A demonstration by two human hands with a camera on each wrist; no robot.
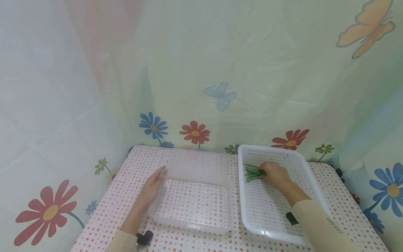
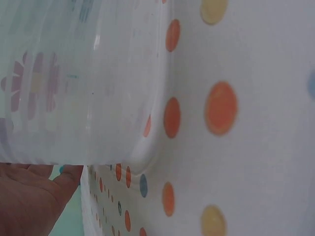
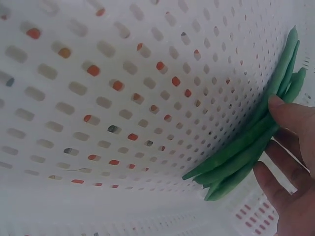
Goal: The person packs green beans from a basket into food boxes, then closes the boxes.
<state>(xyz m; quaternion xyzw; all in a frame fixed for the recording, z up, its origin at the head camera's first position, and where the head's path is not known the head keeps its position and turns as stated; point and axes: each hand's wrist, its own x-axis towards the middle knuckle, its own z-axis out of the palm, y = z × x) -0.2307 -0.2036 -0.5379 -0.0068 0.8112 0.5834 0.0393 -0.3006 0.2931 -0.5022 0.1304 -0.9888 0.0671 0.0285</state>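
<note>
My right hand (image 1: 276, 175) reaches into a white perforated plastic basket (image 1: 267, 213) and grips a small bunch of green beans (image 1: 253, 172). In the right wrist view, the thumb lies over the green beans (image 3: 236, 147) while the fingers reach around their other side, low over the slotted floor. A clear plastic container (image 1: 195, 226) stands left of the basket, with its transparent lid (image 1: 198, 164) laid back behind it. Beside the container's left wall is my left hand (image 1: 151, 189), its fingers extended along the edge; the left wrist view catches this hand (image 2: 32, 201) partly behind the container.
A dotted cloth (image 1: 126, 189) covers the table. Behind and on both sides hang curtains (image 1: 176, 70) printed with flowers and butterflies. Black clamp-like pieces (image 1: 339, 172) sit at the table's edges. Dark straps with small devices (image 1: 145, 238) are on the wrists.
</note>
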